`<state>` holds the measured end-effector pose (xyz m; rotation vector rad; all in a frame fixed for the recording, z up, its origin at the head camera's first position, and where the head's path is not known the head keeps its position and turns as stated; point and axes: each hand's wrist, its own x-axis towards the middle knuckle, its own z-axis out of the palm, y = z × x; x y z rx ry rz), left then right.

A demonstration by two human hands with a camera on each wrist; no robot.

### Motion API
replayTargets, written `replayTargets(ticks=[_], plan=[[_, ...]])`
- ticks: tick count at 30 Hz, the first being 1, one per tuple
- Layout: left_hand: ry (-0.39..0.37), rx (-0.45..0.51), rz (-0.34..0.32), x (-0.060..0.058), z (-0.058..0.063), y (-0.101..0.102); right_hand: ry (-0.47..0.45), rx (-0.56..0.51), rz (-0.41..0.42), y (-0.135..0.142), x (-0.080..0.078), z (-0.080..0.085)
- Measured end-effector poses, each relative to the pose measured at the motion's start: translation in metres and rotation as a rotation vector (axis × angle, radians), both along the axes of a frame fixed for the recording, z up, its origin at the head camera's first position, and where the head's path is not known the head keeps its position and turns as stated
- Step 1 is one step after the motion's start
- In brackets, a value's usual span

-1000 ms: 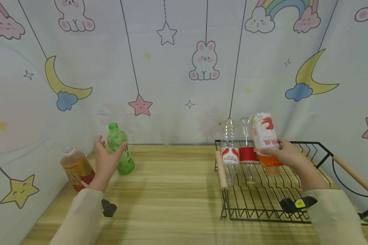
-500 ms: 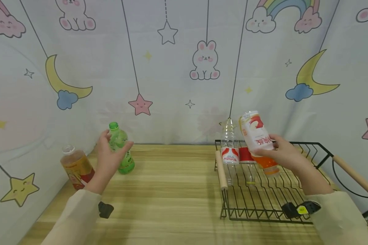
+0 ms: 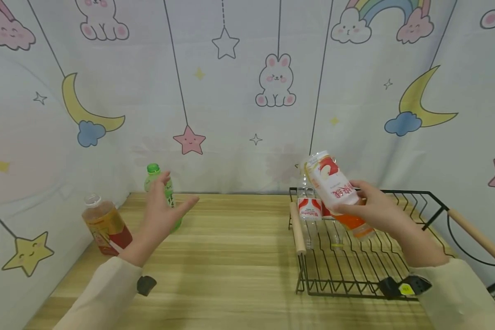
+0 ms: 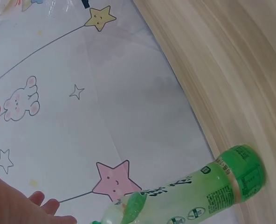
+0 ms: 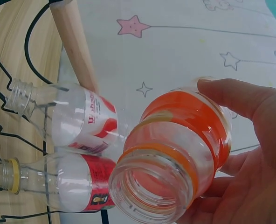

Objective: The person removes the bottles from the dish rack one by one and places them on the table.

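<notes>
My right hand [image 3: 377,206] grips a plastic bottle [image 3: 332,183] with a white and orange label, tilted neck down above the wire rack [image 3: 354,291]. In the right wrist view the bottle's uncapped mouth [image 5: 149,186] faces the camera. My left hand [image 3: 161,215] is spread with nothing in it. Behind it stands a green bottle [image 3: 153,169] with a green cap, partly hidden in the head view; the left wrist view shows this green bottle [image 4: 189,196] beside the fingers [image 4: 49,207]. Whether they touch cannot be told.
Two bottles lean neck down in the rack: one with a red-and-white label [image 3: 309,208], one with a red label [image 5: 100,182]. A brown-labelled uncapped bottle [image 3: 105,224] stands at left on the wooden table [image 3: 231,275]. A patterned cloth [image 3: 239,160] hangs behind.
My right hand has moved left with the bottle, which now tilts more and covers most of the red-labelled bottle. The left hand has moved right, in front of the green bottle, its fingers spread.
</notes>
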<state>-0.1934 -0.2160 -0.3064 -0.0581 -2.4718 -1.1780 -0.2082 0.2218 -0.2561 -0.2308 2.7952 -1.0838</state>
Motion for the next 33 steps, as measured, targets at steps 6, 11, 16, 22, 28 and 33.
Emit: replayTargets(ticks=[6, 11, 16, 22, 28, 33], plan=[[0.026, -0.045, -0.057, 0.005, 0.006, 0.012, 0.042, 0.012, 0.037, -0.009, 0.006, 0.003], [0.031, -0.064, -0.101, 0.008, 0.009, 0.021, 0.064, 0.031, 0.064, -0.015, 0.011, 0.005], [0.031, -0.092, -0.127, 0.011, 0.010, 0.026, 0.059, 0.034, 0.079, -0.020, 0.015, 0.007], [0.039, -0.109, -0.146, 0.014, 0.011, 0.031, 0.018, 0.000, 0.079, -0.023, 0.018, 0.005], [0.036, -0.108, -0.183, 0.017, 0.010, 0.037, 0.041, 0.056, 0.098, -0.026, 0.020, 0.004], [0.059, -0.131, -0.203, 0.020, 0.010, 0.045, 0.039, 0.048, 0.108, -0.030, 0.024, 0.004]])
